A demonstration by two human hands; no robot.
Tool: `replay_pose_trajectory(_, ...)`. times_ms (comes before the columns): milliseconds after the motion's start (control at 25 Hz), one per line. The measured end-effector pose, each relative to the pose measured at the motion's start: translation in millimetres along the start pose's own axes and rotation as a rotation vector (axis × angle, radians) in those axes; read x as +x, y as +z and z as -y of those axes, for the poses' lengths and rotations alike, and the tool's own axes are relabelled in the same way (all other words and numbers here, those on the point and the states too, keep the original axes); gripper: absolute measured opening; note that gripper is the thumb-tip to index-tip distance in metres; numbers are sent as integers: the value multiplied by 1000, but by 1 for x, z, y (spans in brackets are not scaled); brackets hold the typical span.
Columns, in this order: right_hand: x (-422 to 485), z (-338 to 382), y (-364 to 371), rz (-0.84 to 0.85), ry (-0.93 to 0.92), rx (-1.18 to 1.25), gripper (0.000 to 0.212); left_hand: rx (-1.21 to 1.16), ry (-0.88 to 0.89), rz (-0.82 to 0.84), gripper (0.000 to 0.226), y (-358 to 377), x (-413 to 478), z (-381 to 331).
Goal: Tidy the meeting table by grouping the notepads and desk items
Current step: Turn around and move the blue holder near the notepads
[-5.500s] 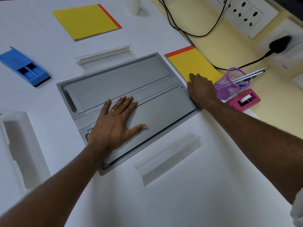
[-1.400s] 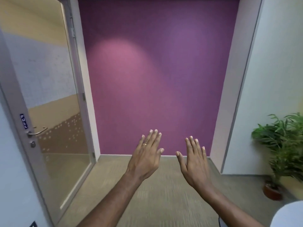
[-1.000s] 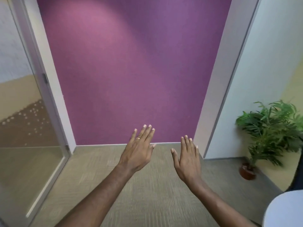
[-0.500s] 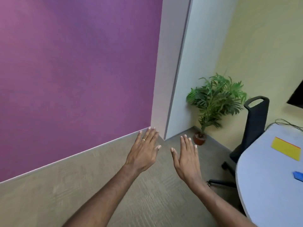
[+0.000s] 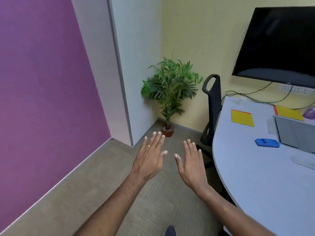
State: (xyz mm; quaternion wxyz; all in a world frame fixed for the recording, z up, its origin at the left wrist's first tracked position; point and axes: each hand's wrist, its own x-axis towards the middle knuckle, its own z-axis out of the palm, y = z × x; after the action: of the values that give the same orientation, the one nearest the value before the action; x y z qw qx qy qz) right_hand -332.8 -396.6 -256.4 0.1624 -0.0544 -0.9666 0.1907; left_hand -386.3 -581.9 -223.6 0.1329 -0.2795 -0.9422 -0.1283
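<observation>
My left hand (image 5: 150,159) and my right hand (image 5: 191,160) hover flat and empty over the carpet, palms down, fingers apart, left of the white table (image 5: 255,176). On the table lie a yellow notepad (image 5: 242,118), a second yellow notepad (image 5: 289,113) farther right, and a blue desk item (image 5: 267,143). A purple mesh pen holder (image 5: 309,113) shows at the right edge. A grey panel (image 5: 294,132) sits in the tabletop.
A black office chair (image 5: 212,106) stands at the table's left end. A potted plant (image 5: 169,92) fills the corner. A dark monitor (image 5: 279,45) hangs on the yellow wall, cables beneath it. A purple wall (image 5: 42,82) is on the left.
My view has swung right from the purple wall and glass door toward the table; the monitor, second notepad and grey panel have come into sight. Both hands stay raised, flat and empty.
</observation>
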Motion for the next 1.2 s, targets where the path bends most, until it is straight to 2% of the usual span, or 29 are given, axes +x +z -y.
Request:
replay_pose_trajectory(240,103,-88,12,-17,165,-56,69,-121,71,17,61,60,147,-9)
replay_pose_trajectory(360,144,-129,7,-16,264,-50,69,-168,124,76,61,92,206,-21)
replay_pose_trajectory(720,196,-235,11,-86,590,-108,77,-279,469,242,61,181,350,-97)
replay_pose_trajectory(1000,259,-287,4,-291,849,-153,72,-313,752,333,63,232,468,-134)
replay_pose_trajectory(1080,270,-296,2,-339,903,-177,69,-303,828,319,63,241,493,-146)
replay_pose_trajectory(1200,278,-309,2,-383,1003,-151,70,-326,905,383,64,257,517,-164)
